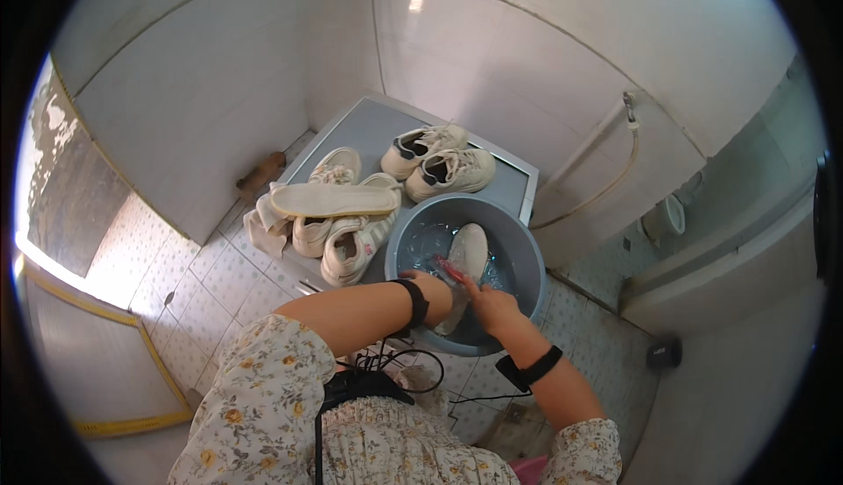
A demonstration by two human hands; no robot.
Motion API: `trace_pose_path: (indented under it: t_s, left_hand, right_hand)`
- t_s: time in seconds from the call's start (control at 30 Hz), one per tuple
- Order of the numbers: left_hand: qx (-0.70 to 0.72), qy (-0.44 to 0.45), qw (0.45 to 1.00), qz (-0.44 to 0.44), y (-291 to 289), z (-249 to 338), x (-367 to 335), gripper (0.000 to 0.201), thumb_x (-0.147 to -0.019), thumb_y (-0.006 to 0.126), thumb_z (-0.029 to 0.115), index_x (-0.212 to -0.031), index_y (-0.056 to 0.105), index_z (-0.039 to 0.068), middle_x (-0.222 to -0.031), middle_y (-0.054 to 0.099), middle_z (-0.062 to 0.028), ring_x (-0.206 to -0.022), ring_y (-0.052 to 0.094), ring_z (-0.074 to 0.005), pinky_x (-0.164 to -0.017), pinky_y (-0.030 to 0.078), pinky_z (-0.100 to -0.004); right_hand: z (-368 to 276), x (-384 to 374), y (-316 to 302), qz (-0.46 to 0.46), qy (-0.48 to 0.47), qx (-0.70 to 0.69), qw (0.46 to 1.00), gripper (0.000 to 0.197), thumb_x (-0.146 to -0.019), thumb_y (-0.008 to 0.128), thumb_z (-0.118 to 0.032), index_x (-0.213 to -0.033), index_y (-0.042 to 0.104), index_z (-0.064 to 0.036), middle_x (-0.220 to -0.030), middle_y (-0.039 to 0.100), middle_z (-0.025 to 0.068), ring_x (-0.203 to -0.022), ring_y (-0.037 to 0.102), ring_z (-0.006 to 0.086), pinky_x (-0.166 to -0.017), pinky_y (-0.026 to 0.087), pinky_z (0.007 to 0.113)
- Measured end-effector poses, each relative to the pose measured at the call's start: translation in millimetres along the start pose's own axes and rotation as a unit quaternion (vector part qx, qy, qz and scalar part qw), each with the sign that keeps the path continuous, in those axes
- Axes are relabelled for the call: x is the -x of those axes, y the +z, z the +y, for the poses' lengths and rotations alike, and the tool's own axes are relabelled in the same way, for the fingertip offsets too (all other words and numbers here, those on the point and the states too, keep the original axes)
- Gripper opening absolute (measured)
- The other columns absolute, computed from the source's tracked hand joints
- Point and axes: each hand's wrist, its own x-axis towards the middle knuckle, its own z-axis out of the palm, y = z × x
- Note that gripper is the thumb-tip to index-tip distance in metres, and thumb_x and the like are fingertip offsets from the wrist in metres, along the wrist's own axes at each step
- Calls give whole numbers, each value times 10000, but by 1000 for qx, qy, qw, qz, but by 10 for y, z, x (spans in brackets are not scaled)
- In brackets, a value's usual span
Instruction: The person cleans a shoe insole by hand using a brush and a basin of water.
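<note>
Now | right grip (496, 310): clenched on red brush (450, 269) | left grip (430, 297): grasping flat, elongated insole (471, 246) | round grey basin (524, 261)

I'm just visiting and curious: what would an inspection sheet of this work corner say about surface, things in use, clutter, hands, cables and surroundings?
Surface: grey-topped table with a pale rim.
Things in use: grey basin holding water and a pale sole-shaped piece; red tool, perhaps a brush.
Clutter: off-white shoes in two groups; a long pale insole-like piece lies across the left group, beside a cloth.
Hands: right hand grips the red tool; left hand is at the sole-shaped piece, its fingers partly hidden.
Cables: black cable near the person's waist.
Surroundings: tiled floor, white walls, pale hose.
</note>
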Motion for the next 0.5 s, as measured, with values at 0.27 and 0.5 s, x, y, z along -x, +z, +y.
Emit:
trace_pose_path:
  t_s: [0.27,0.5]
  left_hand:
    - [76,2,996,-50,-260,34,304,661,-811,584,371,-1407,393,155,-1361,477,-137,-1214,507,-314,-902,434,-603]
    - [95,-16,995,28,-278,40,95,375,-837,568,307,-1143,657,110,-1135,648,-131,-1055,614,-318,-866,486,-413]
  right_hand:
    - [201,-207,374,-26,-50,-100,993,695,-866,409,-38,-1488,168,-234,-1221,545,230,-933,630,409,-789,507,431]
    - [258,87,-129,37,19,-92,995,522,-868,518,-108,-1351,402,-272,-1067,546,154,-864,618,365,-712,503,441]
